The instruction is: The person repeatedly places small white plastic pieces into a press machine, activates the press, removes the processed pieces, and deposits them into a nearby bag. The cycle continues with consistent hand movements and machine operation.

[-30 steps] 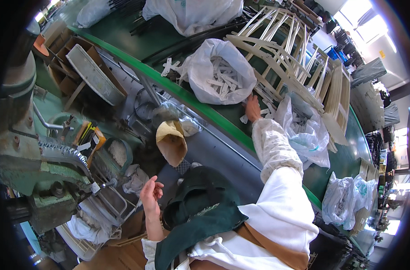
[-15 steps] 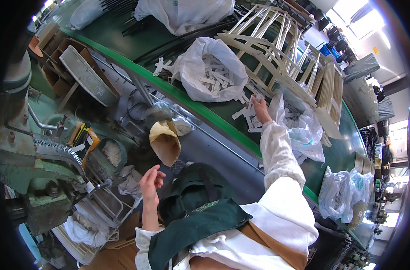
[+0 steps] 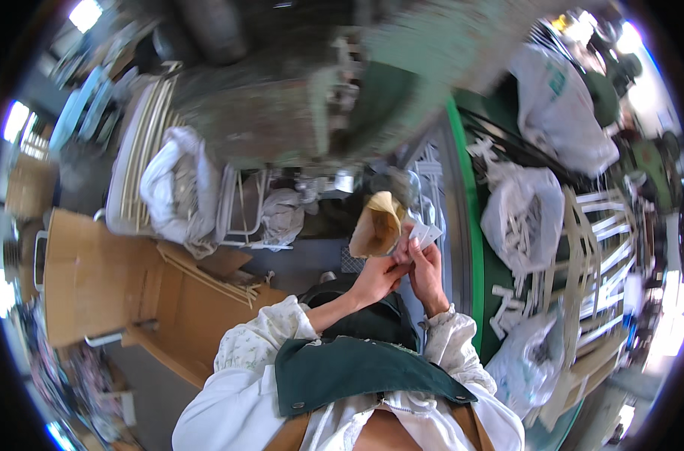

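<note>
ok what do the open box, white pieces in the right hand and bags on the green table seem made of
Open box: likely matt brown cardboard, by its folded tan flaps.
White pieces in the right hand: smooth and flat-faced, perhaps plastic or painted metal, too small to settle.
Bags: probably thin plastic, slightly glossy, by their crinkled walls.

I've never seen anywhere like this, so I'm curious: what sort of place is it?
Probably a factory workshop: a machine in worn green paint, slatted cream-coloured frames, and an open white plastic bag of flat white pieces on a green-edged table suggest it.
</note>
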The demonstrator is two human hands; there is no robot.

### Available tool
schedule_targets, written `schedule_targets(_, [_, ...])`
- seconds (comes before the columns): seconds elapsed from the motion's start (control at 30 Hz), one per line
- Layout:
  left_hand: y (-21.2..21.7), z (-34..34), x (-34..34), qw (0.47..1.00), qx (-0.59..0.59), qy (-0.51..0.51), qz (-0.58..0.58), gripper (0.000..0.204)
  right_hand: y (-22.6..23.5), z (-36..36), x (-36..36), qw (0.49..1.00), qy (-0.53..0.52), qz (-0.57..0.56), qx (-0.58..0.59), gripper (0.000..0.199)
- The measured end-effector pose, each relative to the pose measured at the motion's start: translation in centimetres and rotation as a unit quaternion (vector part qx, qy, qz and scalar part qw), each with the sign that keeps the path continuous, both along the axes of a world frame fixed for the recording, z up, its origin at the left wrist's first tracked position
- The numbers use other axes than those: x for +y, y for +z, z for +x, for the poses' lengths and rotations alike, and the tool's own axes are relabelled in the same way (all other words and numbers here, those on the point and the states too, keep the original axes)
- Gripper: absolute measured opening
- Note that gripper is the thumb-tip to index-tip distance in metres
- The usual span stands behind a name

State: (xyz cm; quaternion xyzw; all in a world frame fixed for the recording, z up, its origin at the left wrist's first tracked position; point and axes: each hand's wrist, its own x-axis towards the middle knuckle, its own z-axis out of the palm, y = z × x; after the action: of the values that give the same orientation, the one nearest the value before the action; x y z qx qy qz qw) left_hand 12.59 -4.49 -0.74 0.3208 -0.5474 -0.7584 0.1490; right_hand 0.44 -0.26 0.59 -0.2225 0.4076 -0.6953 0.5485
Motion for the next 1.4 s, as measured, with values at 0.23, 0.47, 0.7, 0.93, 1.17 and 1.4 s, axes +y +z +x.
schedule_targets(0.23, [2.3, 12.8, -7.5, 0.972, -0.127, 0.114, -0.16, 0.016, -0.2, 5.1, -5.5, 0.98, 0.181, 0.089, 0.0, 0.028])
schedule_targets(0.47, [-15.9, 37.6, -29.6, 0.724, -0.456, 0.374, -0.358, 0.018, -3.1, 9.5, -5.6, 0.936, 0.287, 0.187, 0.085, 0.03])
schedule_targets(0.7, [-24.1, 37.0, -39.9, 0.483, -0.615, 0.428, -0.453, 0.029, -7.6, 7.8, -2.5, 0.904, 0.226, 0.252, 0.262, 0.032])
schedule_targets(0.93, [-25.3, 39.2, -40.5, 0.529, -0.661, 0.364, -0.387, 0.052, -3.4, 6.7, -6.1, 0.914, 0.133, 0.267, 0.275, 0.02])
schedule_targets(1.17, [-25.7, 40.3, -41.5, 0.476, -0.685, 0.334, -0.439, 0.013, -9.7, 4.4, -5.4, 0.868, 0.204, 0.261, 0.37, 0.025])
schedule_targets(1.4, [-23.9, 39.8, -41.8, 0.594, -0.635, 0.333, -0.365, 0.016, -11.8, 4.3, -4.1, 0.856, 0.21, 0.275, 0.384, 0.031])
